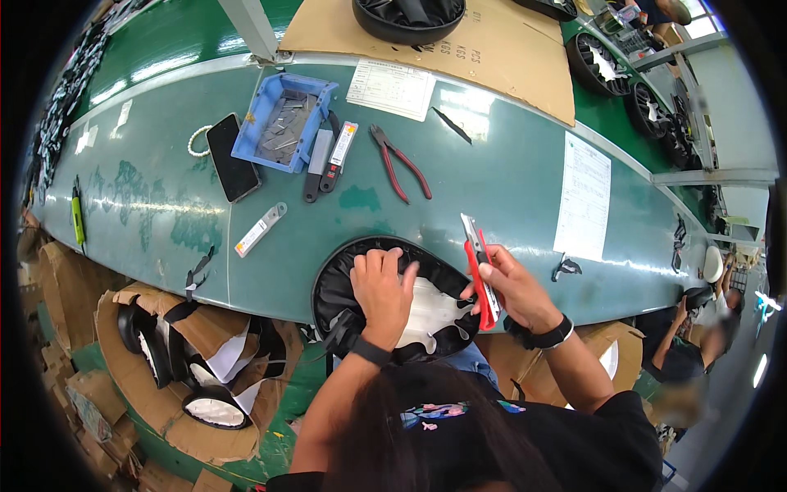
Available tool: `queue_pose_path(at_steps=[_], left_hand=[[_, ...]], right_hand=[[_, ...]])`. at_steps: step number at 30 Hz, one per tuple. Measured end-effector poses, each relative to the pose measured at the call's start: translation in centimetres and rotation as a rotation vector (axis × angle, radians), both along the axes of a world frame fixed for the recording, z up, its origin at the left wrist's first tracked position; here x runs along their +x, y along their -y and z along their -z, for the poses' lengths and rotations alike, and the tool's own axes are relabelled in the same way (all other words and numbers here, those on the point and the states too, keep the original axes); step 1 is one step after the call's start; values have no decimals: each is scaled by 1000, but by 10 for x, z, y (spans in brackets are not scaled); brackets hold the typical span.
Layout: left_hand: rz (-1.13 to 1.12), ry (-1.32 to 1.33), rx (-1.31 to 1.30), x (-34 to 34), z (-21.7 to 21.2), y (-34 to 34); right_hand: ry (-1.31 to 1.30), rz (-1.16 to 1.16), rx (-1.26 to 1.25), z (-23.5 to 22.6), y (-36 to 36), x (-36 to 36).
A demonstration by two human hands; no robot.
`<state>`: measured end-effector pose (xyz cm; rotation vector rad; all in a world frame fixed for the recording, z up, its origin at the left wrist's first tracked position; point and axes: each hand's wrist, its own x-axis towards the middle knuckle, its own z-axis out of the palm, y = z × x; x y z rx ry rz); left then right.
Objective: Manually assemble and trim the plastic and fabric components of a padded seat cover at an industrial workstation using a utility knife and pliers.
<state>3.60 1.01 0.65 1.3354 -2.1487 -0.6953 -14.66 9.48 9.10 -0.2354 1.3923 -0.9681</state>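
At the table's near edge a rounded black-covered pad lies with its pale underside showing. Loose black material is folded unevenly around the pale part. My left hand rests over the pad's left side, fingers bent toward the far rim and thumb apart. Nothing shows in that hand, though its fingertips are partly hidden. To the right of the pad, my right hand is closed around a red utility knife. The knife points away from me, with its metal end upward, and its lower end overlaps the pad's right edge.
Beyond my hands lie red-handled pliers, a blue tray of metal blades, blade cases and a phone. A carton with similar pads stands at lower left. Further right, another person works.
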Motion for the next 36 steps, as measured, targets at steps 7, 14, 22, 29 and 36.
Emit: queue_pose_path(at_steps=[7, 14, 22, 29, 36], left_hand=[[70, -300, 286, 12, 3, 9], [74, -351, 335, 18, 1, 11], [106, -517, 632, 28, -6, 20], [595, 50, -121, 13, -11, 32], [857, -348, 376, 19, -11, 58]], right_hand=[[-1319, -838, -458, 14, -9, 5], [-1476, -1105, -567, 10, 22, 14], [-1446, -1234, -342, -6, -2, 5], [-1459, -1132, -396, 4, -7, -2], [-1394, -1061, -451, 25, -41, -25]])
